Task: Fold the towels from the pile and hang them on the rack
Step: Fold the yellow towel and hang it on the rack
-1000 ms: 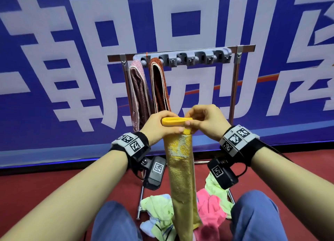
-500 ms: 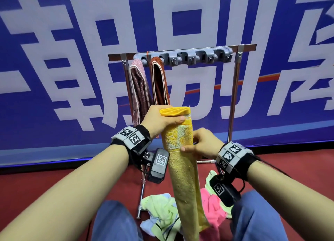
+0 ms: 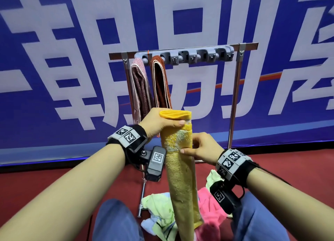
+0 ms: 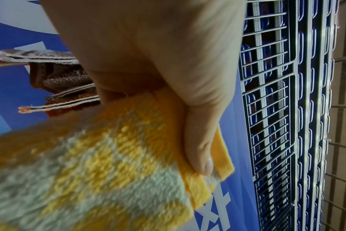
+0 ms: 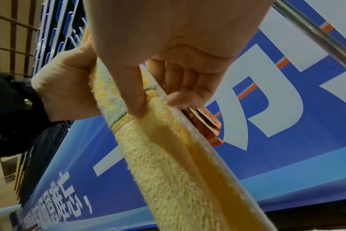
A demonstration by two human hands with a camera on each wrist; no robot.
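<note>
- I take the rack as my landmark: the yellow towel hangs in front of it and below its top bar, long axis near vertical, leaning slightly so the bottom end trails to the right over the pile on the floor at the rack's foot.
- My left hand is clenched on the towel's top hem, thumb across the front and fingers behind (the left wrist view shows the thumb pressing the orange band flat). It is the higher hand and, as I judge it, the nearer to the rack's bar.
- My right hand sits lower, just right of the strip, pinching its right edge between thumb and fingers; the right wrist view shows the fingertips closed on the fold.
- Two towels already hang at the rack's left end, a pink towel and a rust-brown towel; the grey clip holder to their right looks free.
- What the next move turns on, I think: the towel's top end lies below and slightly right of the brown one, so it must go up and forward to the next free slot, led by the left hand while the right keeps the fold narrow.
</note>
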